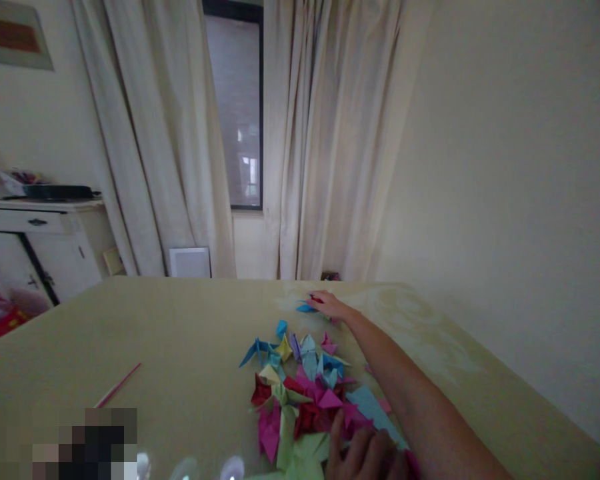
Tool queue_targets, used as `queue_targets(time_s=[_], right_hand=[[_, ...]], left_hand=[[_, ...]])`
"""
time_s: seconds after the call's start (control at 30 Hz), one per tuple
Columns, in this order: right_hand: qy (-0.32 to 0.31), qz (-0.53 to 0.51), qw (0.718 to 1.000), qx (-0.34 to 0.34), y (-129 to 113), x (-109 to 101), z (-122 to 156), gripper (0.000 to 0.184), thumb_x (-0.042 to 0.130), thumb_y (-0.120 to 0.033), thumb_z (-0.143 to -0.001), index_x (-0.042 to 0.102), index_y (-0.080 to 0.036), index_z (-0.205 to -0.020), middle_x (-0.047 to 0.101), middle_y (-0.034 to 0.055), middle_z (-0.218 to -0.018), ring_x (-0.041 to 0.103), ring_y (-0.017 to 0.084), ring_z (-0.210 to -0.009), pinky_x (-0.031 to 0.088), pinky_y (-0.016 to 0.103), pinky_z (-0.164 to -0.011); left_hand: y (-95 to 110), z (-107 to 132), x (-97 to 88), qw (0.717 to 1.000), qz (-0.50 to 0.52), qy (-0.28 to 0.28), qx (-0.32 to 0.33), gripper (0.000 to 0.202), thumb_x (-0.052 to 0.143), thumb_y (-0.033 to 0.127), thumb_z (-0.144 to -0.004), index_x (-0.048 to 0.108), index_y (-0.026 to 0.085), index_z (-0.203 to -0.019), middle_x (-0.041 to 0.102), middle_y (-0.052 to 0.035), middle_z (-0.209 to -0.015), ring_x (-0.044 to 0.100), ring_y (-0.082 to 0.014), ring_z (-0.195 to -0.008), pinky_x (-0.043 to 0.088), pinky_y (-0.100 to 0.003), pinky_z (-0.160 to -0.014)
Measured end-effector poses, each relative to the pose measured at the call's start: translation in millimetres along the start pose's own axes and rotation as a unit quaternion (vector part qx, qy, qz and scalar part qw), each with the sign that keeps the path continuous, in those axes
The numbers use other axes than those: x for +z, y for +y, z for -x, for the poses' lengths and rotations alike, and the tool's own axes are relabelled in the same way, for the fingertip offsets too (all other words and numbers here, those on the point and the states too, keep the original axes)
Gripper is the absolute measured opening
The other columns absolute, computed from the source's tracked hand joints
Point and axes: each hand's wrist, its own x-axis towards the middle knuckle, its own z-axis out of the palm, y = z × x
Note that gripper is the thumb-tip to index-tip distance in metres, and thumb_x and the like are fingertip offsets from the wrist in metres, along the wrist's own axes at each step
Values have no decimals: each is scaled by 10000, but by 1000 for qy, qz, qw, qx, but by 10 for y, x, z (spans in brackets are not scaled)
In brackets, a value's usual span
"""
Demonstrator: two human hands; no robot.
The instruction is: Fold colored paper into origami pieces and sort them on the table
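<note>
A pile of colourful folded paper cranes lies on the table in front of me, in pink, red, green, blue and yellow. My right hand reaches out to the far side of the table, its fingers bent over a red and a blue paper crane. At the near edge of the pile, my left hand rests over pink and red cranes. One of its fingers is stretched out and the others are bent and apart; its lower part is cut off by the frame. Light blue paper lies between hand and forearm.
A thin pink stick lies on the yellowish table at left. Shiny clear round things sit along the near edge, beside a pixelated patch. A white cabinet, curtains and a wall stand around the table.
</note>
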Motion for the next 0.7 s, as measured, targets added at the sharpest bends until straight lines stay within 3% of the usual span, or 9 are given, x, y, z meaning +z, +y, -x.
queue_targets(time_s=[0.1, 0.23, 0.3, 0.37, 0.43, 0.5, 0.6, 0.63, 0.7], right_hand=[[-90, -19, 991, -93, -435, 199, -54, 440, 518, -511, -1063, 772, -158, -1129, 751, 102, -1152, 672, 253, -1084, 514, 369, -1011], [-185, -41, 965, -182, -952, 373, 264, 334, 630, -482, -1020, 805, -197, -1042, 770, 53, -1104, 696, 208, -1043, 515, 293, -990], [-215, -60, 943, -248, -1102, 305, 549, 380, 639, -534, -1005, 803, -207, -1107, 737, 79, -1250, 664, 231, -1200, 478, 301, -1072], [-193, -85, 932, -294, -1132, 107, 885, 469, 604, -591, -1007, 760, -228, -1260, 630, 110, -1455, 550, 266, -1396, 404, 354, -1177], [-118, -93, 953, -264, -1030, -165, 1257, 592, 597, -640, -992, 658, -245, -1428, 511, 133, -1581, 478, 287, -1466, 354, 416, -1225], [-25, -91, 977, -190, -836, -404, 1669, 617, 537, -658, -1013, 645, -229, -1443, 501, 148, -1586, 471, 296, -1470, 348, 457, -1235], [78, -33, 996, -40, -568, -496, 2372, 683, 445, -695, -1022, 631, -207, -1462, 541, 193, -1543, 497, 343, -1440, 358, 541, -1223], [85, -6, 996, -8, -526, -443, 2619, 709, 458, -709, -1008, 597, -221, -1502, 525, 198, -1562, 489, 364, -1446, 360, 564, -1217], [23, 37, 999, -16, -529, -250, 3078, 823, 617, -748, -904, 479, -318, -1593, 386, 146, -1681, 372, 416, -1526, 317, 614, -1232]], left_hand=[[-33, -155, -152, 988, 21, 147, -33, 160, 650, 230, -921, 747, 306, -821, 778, 33, -856, 695, -162, -796, 260, -583, -1273], [-67, -266, -380, 990, 23, 136, -34, 112, 674, 260, -930, 749, 315, -869, 795, 40, -961, 706, -160, -873, 261, -508, -1271], [-84, -264, -488, 995, 16, 97, -27, 134, 629, 336, -966, 761, 327, -944, 804, 21, -1048, 715, -189, -955, 277, -502, -1262], [-133, -262, -620, 998, 20, 64, -2, 311, 526, 512, -1005, 768, 318, -1029, 799, -17, -1160, 703, -234, -1067, 278, -516, -1263], [-252, -299, -786, 999, 28, -7, 39, 510, 446, 666, -989, 748, 303, -1179, 758, -44, -1304, 661, -267, -1200, 268, -521, -1272], [-464, -402, -961, 990, 27, -131, 47, 578, 492, 677, -964, 656, 310, -1379, 669, -48, -1462, 592, -280, -1330, 261, -523, -1276], [-940, -665, -1120, 958, 8, -277, -78, 602, 527, 581, -974, 538, 330, -1521, 544, -75, -1595, 478, -344, -1460, 223, -639, -1261], [-1124, -765, -1126, 943, -3, -308, -128, 624, 519, 599, -972, 529, 330, -1535, 516, -91, -1616, 441, -376, -1486, 200, -684, -1250], [-1488, -943, -1071, 908, -30, -369, -198, 680, 528, 640, -944, 546, 293, -1529, 413, -133, -1678, 337, -444, -1538, 158, -754, -1222]])
